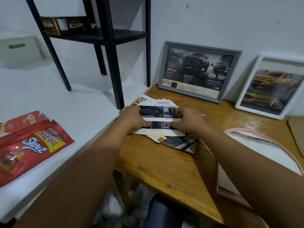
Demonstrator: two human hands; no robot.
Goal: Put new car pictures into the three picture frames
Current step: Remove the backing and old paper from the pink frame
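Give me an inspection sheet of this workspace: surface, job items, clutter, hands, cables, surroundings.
Surface: wooden table, with a white table beside it on the left.
Job's things: grey frame and white frame lean on the wall, each holding a car picture; pink arched frame lies flat at right; a pile of car brochure pages lies on the wooden table.
Clutter: red snack wrappers on the white table; cardboard piece at the far right.
Hands: left hand and right hand both grip the top page.
Cables: nothing seen.
Surroundings: black shelf, white wall.
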